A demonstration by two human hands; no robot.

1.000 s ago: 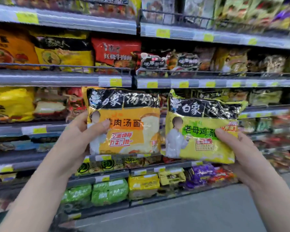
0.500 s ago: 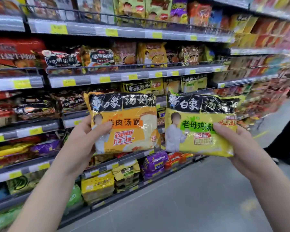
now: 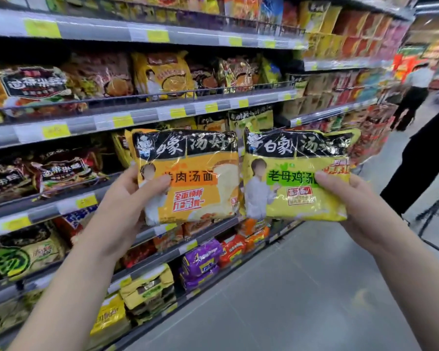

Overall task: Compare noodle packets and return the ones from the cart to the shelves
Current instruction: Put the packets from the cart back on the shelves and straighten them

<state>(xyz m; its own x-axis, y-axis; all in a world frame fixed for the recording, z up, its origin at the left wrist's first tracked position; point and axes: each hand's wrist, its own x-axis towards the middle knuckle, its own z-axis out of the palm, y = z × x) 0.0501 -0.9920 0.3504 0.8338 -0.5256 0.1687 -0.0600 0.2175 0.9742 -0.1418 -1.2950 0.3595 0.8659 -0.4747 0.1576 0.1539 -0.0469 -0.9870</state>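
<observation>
The shelves (image 3: 142,117) have slid leftward as the view swung down the aisle. The left hand (image 3: 127,198) keeps its grip on the orange packet (image 3: 200,183) and the right hand (image 3: 352,198) on the yellow packet (image 3: 294,188), side by side in mid-air. They are probably still being compared, with nothing shelved yet.

Bright, even store light from overhead; no hard shadows, only dark gaps under each tier of the shelves (image 3: 147,117). White glare streaks on the foil of the orange packet (image 3: 203,183) & yellow packet (image 3: 289,206), esp. their black top bands. Both packets fairly sharp, print readable. Stock at left & top smeared w/ blur. Far aisle end at right soft, reds blown out. Wide-angle bend: shelf lines curve twd the edges.
</observation>
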